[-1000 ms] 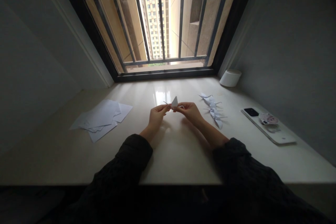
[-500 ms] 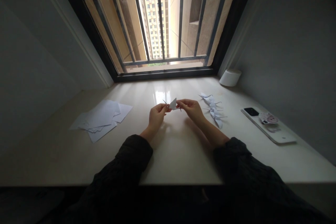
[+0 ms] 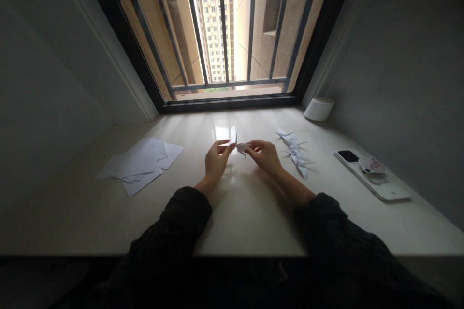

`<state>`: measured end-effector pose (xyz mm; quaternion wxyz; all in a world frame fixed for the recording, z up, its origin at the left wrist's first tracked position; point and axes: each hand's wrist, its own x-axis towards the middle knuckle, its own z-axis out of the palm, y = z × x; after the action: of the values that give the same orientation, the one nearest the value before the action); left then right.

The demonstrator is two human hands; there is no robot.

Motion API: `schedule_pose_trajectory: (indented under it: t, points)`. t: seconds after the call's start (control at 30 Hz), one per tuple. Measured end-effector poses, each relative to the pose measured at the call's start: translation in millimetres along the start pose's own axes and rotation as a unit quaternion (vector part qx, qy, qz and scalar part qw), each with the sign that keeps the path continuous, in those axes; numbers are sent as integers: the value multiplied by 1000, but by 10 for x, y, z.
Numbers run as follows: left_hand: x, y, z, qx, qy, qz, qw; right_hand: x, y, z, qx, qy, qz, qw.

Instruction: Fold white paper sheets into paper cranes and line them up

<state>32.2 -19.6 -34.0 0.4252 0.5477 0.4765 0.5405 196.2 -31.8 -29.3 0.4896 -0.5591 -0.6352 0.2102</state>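
Observation:
A small white paper crane (image 3: 240, 147) is held between my two hands above the middle of the white sill. My left hand (image 3: 216, 158) pinches its left side between thumb and fingertips. From the right, my right hand (image 3: 265, 156) grips the folded paper with thumb and forefinger. One thin point of the crane sticks up and another points down to the right; the parts under my fingers are hidden. To the right of my right hand lies a row of several folded paper cranes (image 3: 296, 155).
A loose pile of white paper sheets (image 3: 139, 161) lies on the left of the sill (image 3: 250, 222). On the right rests a white phone (image 3: 384, 186) with a round cartoon grip (image 3: 372, 165). A white cylindrical object (image 3: 319, 108) stands in the back right corner, near the barred window (image 3: 226, 94).
The crane has been turned between my fingers: its broad flat face showed before, and now a thin point stands up. Both hands stay in nearly the same place.

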Motion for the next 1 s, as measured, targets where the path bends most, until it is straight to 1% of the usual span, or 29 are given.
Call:
schedule_pose_trajectory:
  t: [0.07,0.13,0.23,0.4,0.5,0.6,0.73,0.83,1.0]
  points:
    - [-41,40,7,18,-3,8,1000,-12,-13,-2,-25,31,-3,999]
    - [-88,82,21,39,-20,12,999,-29,-30,-1,-51,53,-20,997]
    - [-145,131,47,47,-24,10,999,-58,-54,11,-73,60,-47,994]
    - [-179,154,82,63,-34,26,997,-81,-58,44,-70,52,-66,994]
    - [-171,146,81,96,-22,30,995,-83,-55,59,-60,49,-72,994]
    - [-154,145,69,158,-13,37,987,-78,-54,65,-46,51,-60,996]
    - [-153,153,66,229,-14,45,972,-72,-51,67,-64,38,-48,996]
    - [-178,158,77,255,-20,63,965,-82,-66,70,-82,26,-35,996]
    - [-218,181,90,283,-18,102,953,-116,-116,73,-93,-16,-21,995]
